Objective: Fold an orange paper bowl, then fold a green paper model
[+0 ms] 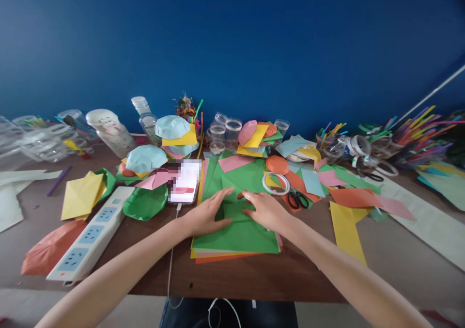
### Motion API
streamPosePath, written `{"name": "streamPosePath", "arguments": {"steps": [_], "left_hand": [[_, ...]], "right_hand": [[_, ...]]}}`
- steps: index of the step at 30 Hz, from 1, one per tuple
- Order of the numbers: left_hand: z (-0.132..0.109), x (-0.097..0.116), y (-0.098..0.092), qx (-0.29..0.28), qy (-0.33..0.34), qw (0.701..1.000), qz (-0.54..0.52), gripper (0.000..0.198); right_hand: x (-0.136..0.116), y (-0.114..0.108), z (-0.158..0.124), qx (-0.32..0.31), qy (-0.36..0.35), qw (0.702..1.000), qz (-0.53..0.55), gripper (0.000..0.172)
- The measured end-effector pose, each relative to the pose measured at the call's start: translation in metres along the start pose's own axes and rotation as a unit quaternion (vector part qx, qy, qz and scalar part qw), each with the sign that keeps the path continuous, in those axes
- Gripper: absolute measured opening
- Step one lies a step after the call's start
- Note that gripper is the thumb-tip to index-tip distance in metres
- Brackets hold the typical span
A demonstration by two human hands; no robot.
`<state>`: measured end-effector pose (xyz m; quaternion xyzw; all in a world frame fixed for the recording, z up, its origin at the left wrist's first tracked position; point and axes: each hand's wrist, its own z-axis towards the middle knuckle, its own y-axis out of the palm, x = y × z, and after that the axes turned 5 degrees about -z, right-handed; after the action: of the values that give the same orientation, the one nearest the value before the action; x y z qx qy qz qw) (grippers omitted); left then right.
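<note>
Folded green paper (232, 199) lies between the two hands on a stack of coloured sheets (240, 243), near the middle of the worktop's (218, 282) near edge. The stack's top sheet is green, with yellow, pink and orange edges showing beneath it. The left hand (213, 212) is spread, thumb well away from the fingers, its fingertips at the left side of the folded piece. The right hand (263, 209) comes in from the other side, partly open with fingers bent and thumb lower; I cannot tell whether it pinches any paper.

Just right of the stack, a white tape roll (264, 183) lies close to black-handled scissors (298, 200), among orange, blue and pink scraps. Left of it sits a phone (185, 180), its screen lit and blurred out, with a white cable (170, 270) running over the near edge. Farther left, a white power strip (90, 234) slants toward the near edge, between a crumpled green paper round (145, 203) and an orange one (51, 248).

Along the far edge stand clear plastic cups (233, 129) and a pale bottle (109, 132); bunched coloured stems (417, 129) fill the far right corner.
</note>
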<state>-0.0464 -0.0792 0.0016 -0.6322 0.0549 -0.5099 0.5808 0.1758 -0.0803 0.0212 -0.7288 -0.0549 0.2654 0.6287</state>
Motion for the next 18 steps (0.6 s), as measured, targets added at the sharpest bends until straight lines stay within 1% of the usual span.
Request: {"name": "streamPosePath", "arguments": {"steps": [2, 3, 4, 5, 6, 8, 10, 13, 18], "left_hand": [[-0.002, 0.004, 0.002, 0.059, 0.006, 0.996, 0.065, 0.060], [-0.005, 0.006, 0.003, 0.071, 0.021, 0.992, 0.097, 0.050], [-0.007, 0.009, 0.005, 0.070, 0.053, 0.988, 0.123, 0.039], [-0.010, 0.012, 0.007, 0.052, 0.085, 0.985, 0.143, 0.033], [-0.013, 0.015, 0.010, 0.039, 0.117, 0.980, 0.158, 0.030], [-0.018, 0.019, 0.017, 0.025, 0.148, 0.971, 0.188, 0.031], [-0.021, 0.019, 0.024, 0.013, 0.159, 0.963, 0.218, 0.032], [-0.021, 0.017, 0.030, 0.001, 0.149, 0.964, 0.221, 0.034], [-0.020, 0.014, 0.030, -0.005, 0.141, 0.969, 0.204, 0.037]], "right_hand": [[0.003, 0.001, 0.000, -0.001, -0.010, 1.000, 0.005, 0.033], [0.004, 0.001, 0.001, -0.001, -0.018, 1.000, 0.008, 0.032], [0.005, 0.001, 0.001, -0.003, -0.024, 1.000, 0.012, 0.032], [0.006, 0.001, 0.002, -0.006, -0.029, 0.999, 0.015, 0.032], [0.006, 0.000, 0.003, -0.008, -0.029, 0.999, 0.018, 0.032], [0.005, 0.001, 0.005, -0.008, -0.020, 1.000, 0.019, 0.032], [0.004, 0.001, 0.007, -0.007, -0.012, 1.000, 0.017, 0.032], [0.004, 0.002, 0.010, -0.010, -0.011, 1.000, 0.017, 0.031], [0.006, 0.005, 0.014, -0.008, -0.011, 1.000, 0.026, 0.028]]}}
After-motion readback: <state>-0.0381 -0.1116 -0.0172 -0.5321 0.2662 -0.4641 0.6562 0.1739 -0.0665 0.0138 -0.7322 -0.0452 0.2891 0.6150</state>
